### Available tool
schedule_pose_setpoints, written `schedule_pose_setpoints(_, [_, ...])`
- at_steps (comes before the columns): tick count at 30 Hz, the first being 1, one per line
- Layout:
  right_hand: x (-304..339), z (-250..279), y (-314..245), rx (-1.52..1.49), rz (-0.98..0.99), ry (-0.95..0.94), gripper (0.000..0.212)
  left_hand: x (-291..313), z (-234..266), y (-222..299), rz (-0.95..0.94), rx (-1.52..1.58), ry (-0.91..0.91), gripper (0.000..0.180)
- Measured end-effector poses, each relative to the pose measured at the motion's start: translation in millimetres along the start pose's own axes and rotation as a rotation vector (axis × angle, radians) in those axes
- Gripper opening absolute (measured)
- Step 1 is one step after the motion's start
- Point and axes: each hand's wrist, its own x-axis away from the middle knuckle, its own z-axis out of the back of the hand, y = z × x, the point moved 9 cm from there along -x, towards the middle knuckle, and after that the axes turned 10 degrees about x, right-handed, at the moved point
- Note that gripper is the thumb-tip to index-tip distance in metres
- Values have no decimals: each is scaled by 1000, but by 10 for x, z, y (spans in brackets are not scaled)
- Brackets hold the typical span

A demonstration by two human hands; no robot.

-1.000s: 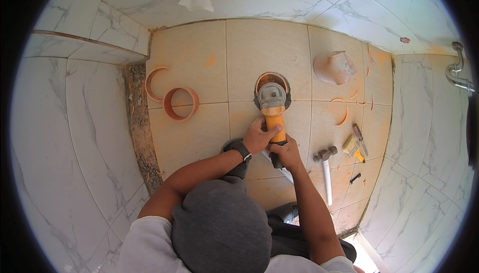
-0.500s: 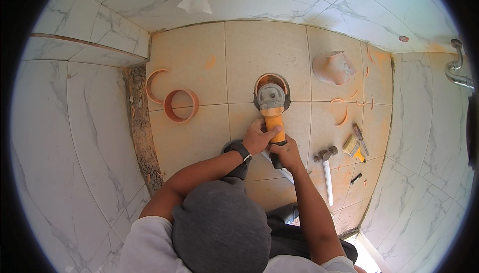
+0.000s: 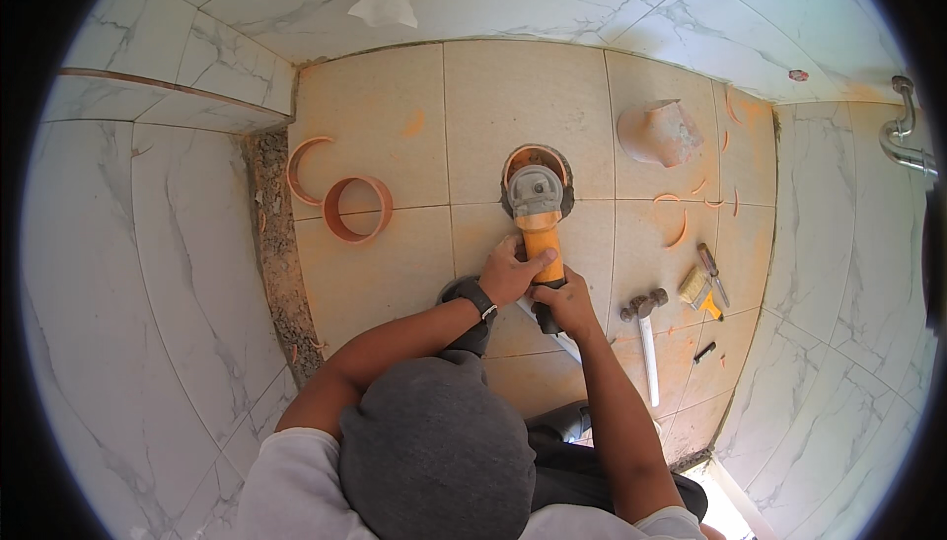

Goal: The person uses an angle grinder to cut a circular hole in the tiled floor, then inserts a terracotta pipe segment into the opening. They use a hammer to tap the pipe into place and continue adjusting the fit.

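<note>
A yellow and grey angle grinder (image 3: 542, 241) is held in both hands, its head over a round orange pipe opening (image 3: 536, 153) set in the floor. My left hand (image 3: 511, 272), with a dark watch at the wrist, grips the middle of the yellow body, thumb across the top. Behind it, my right hand (image 3: 570, 303) is wrapped round the black rear end. The grinder's head covers the near part of the opening, and its disc is hidden beneath. Dark, broken edging surrounds the pipe.
Left lie an orange pipe ring (image 3: 357, 210) and an open ring piece (image 3: 296, 173). Right are a worn pipe fitting (image 3: 659, 134), curved orange offcuts (image 3: 678, 230), a hammer (image 3: 647, 348), a paintbrush (image 3: 698, 293), a screwdriver (image 3: 712, 274) and a black marker (image 3: 703, 353). Marbled walls enclose the tiled floor.
</note>
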Motion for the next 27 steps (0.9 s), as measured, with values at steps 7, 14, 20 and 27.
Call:
schedule_pose_setpoints(7, [-5, 7, -4, 1, 23, 5, 40, -30, 13, -89, -5, 15, -2, 53])
schedule_pose_setpoints(14, [-1, 6, 10, 3, 21, 11, 40, -38, 29, -119, 41, -26, 14, 52])
schedule_pose_setpoints(20, [-5, -5, 34, -34, 32, -3, 43, 0, -23, -64, 41, 83, -22, 53])
schedule_pose_setpoints(27, [-21, -6, 44, -44, 51, -9, 44, 3, -16, -47, 43, 113, -3, 54])
